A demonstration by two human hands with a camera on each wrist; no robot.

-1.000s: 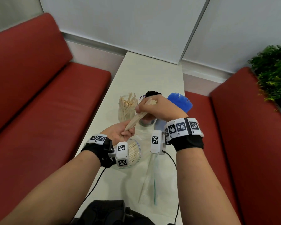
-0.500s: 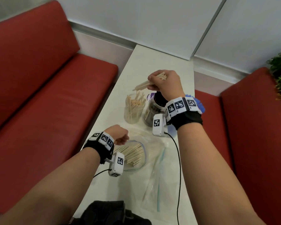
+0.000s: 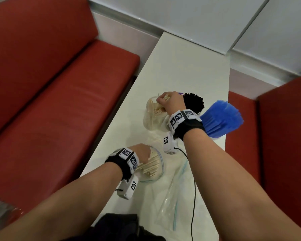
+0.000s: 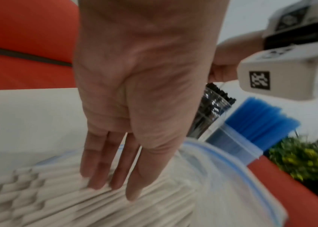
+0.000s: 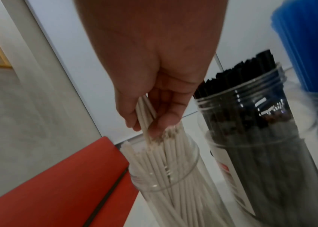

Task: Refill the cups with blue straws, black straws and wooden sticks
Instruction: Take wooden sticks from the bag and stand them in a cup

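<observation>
The bundle of wooden sticks (image 5: pixel 144 116), held high above the cups half a second ago, has come down into the leftmost clear cup (image 5: pixel 166 181), and the left hand (image 3: pixel 142 151) has gone from hovering closed to lying on the bag's sticks. The right hand (image 5: pixel 154 95) pinches the bundle between thumb and curled fingers (image 5: pixel 166 121), its long axis steeply upright, lower ends among the sticks already standing there. Three cups stand in a row on the white bench (image 3: pixel 189 66): sticks, black straws (image 3: pixel 194 101), blue straws (image 3: pixel 223 119); the blue cup is mostly hidden behind the right wrist. The left hand's straight fingers (image 4: pixel 96 169) rest flat on sticks lying sideways in an open zip bag (image 3: pixel 159 168); that view is blurred. A second, flat clear bag (image 3: pixel 174 197) lies nearer. Red seats (image 3: pixel 59 101) flank the bench
</observation>
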